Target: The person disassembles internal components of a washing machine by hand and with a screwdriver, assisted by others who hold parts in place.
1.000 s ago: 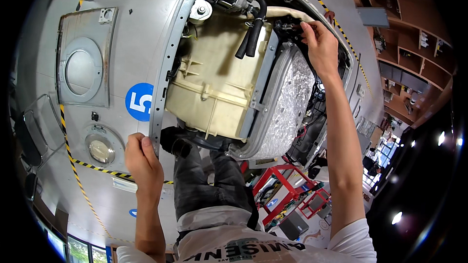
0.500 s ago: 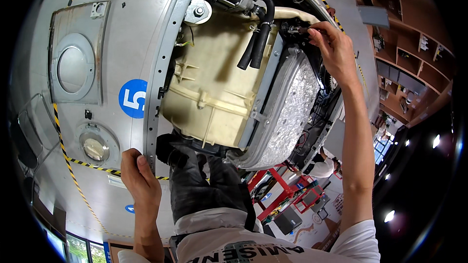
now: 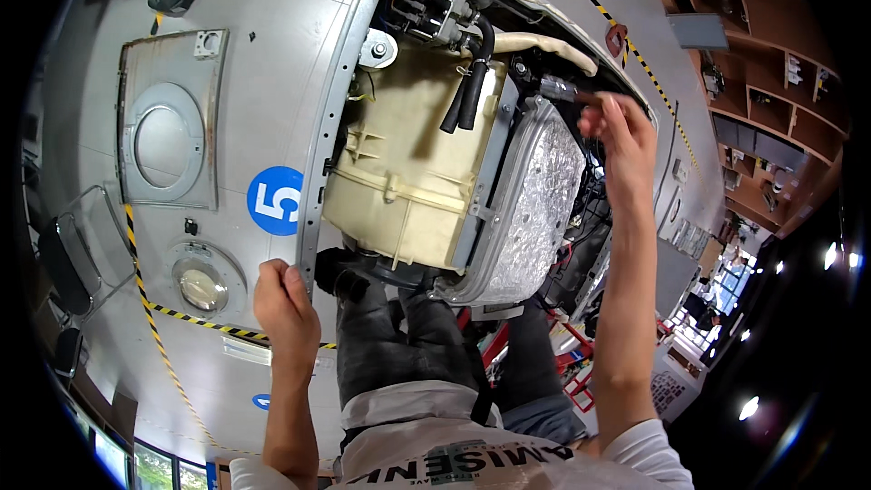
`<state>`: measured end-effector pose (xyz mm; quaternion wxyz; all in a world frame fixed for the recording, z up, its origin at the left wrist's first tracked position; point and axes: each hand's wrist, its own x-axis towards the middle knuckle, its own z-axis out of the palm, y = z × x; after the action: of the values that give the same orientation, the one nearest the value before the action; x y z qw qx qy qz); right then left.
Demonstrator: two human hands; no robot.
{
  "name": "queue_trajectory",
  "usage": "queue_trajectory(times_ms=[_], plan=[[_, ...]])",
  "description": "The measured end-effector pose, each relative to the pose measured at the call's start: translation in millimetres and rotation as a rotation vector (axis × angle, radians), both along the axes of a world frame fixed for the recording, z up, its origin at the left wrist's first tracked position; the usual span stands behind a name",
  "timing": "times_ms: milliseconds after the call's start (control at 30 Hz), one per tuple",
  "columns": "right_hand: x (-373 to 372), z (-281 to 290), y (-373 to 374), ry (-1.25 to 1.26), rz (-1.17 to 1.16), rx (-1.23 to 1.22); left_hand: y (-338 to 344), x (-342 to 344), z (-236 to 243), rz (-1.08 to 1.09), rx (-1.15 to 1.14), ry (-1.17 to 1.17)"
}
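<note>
Silver-tipped tool (image 3: 561,89) gripped w/ R hand (image 3: 624,141); L hand (image 3: 288,310) curled by frame (image 3: 315,204), hold unclear.

Worn on the head, the wide camera peers steeply down past a white shirt (image 3: 417,445) onto the open machine (image 3: 408,154), close below. Its bulging sweep takes in floor (image 3: 281,82) leftward and shelves (image 3: 771,109) rightward; the murky lower right I can't fairly read.

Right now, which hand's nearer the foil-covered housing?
Right. The right hand, holding a blurred tool, is just off the upper right of the foil-covered housing; the left hand, at the lower end of the metal rail, is farther left.
</note>
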<state>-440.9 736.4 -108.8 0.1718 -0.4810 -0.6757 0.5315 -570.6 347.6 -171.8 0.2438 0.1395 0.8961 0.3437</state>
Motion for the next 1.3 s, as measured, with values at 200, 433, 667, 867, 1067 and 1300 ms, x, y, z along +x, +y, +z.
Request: queue_trajectory(times_ms=[200, 433, 667, 867, 1067, 1300], plan=[[51.1, 43.7, -100.7, 0.661, -0.489, -0.744, 4.2, 6.6, 18.7, 0.122, 0.158, 0.138], [83.9, 107.9, -184.2, 0.882, -0.41, -0.909, 100.8, 53.3, 169.7, -0.375, 0.793, -0.398], [122.4, 187.0, -224.3, 0.588, -0.378, -0.367, 107.6, 90.4, 219.3, -0.522, 0.889, -0.766], [147.0, 219.8, -243.7, 0.535, -0.314, -0.059, 93.6, 106.7, 230.2, -0.598, 0.845, -0.83], [167.3, 233.7, -251.5, 0.54, -0.182, 0.017, 86.0, 114.6, 241.3, -0.673, 0.932, -0.805], [171.7, 241.7, -258.9, 0.55, -0.116, 0.056, 74.6, 116.9, 250.9, -0.687, 0.957, -0.793]])
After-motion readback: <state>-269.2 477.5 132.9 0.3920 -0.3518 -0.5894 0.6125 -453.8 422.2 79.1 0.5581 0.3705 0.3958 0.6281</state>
